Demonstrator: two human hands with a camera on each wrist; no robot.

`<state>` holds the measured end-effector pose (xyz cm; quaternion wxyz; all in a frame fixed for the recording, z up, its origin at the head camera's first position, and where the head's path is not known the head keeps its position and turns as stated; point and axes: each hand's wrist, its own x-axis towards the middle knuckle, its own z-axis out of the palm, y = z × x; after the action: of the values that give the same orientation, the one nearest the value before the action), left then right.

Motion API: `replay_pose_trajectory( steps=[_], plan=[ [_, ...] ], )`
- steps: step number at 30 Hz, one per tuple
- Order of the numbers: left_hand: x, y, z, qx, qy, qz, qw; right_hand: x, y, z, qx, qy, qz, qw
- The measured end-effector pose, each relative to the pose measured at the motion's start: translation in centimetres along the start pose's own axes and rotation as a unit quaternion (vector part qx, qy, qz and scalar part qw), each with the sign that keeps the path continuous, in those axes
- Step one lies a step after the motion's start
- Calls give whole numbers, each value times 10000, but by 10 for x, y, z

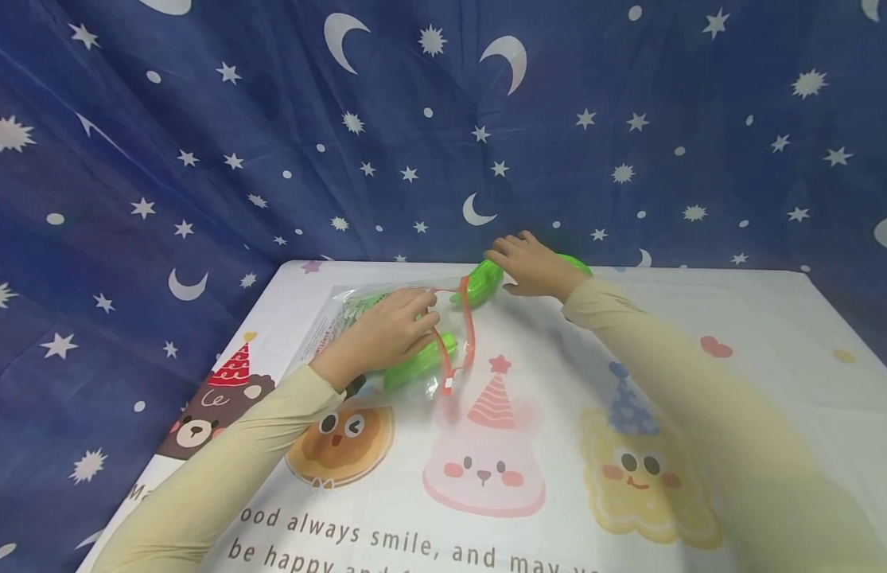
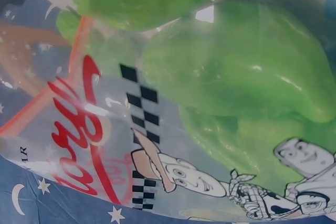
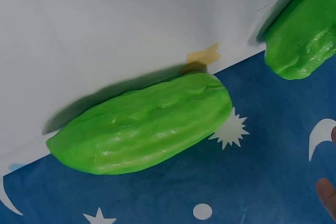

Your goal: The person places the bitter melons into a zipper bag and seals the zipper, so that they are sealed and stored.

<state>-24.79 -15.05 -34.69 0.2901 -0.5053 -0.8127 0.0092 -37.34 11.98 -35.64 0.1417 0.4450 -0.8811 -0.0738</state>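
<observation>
A clear plastic bag (image 1: 357,298) with a red zip edge (image 1: 469,334) lies toward the back left of the table, its mouth spread. My left hand (image 1: 382,326) grips the bag near its mouth. Through the printed plastic show several glossy green vegetables (image 2: 231,61), one of them, a green vegetable (image 1: 418,366), beside my left hand. My right hand (image 1: 532,267) reaches over a green ridged vegetable (image 1: 482,285) at the bag's mouth; its fingertips (image 3: 326,195) show apart from it. Another long green vegetable (image 3: 142,124), shaped like a bitter melon, lies behind my right wrist.
A white tablecloth (image 1: 386,493) with cartoon prints covers the table. Along the back edge and left side hangs a dark blue curtain (image 1: 414,135) with stars and moons. The long vegetable lies right along the table's far edge.
</observation>
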Motion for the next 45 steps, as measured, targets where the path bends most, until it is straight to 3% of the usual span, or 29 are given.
replay_pose_trajectory(
  steps=[24, 38, 45],
  plan=[
    [-3, 0, -1, 129, 45, -40, 9999, 28, 4, 31, -80, -164, 18, 9998],
    [-1, 0, 1, 103, 8, -83, 9999, 35, 6, 46, -134, -736, 213, 9970],
    [-2, 0, 1, 79, -1, -112, 9999, 35, 4, 49, -166, -730, 197, 9970]
  ],
)
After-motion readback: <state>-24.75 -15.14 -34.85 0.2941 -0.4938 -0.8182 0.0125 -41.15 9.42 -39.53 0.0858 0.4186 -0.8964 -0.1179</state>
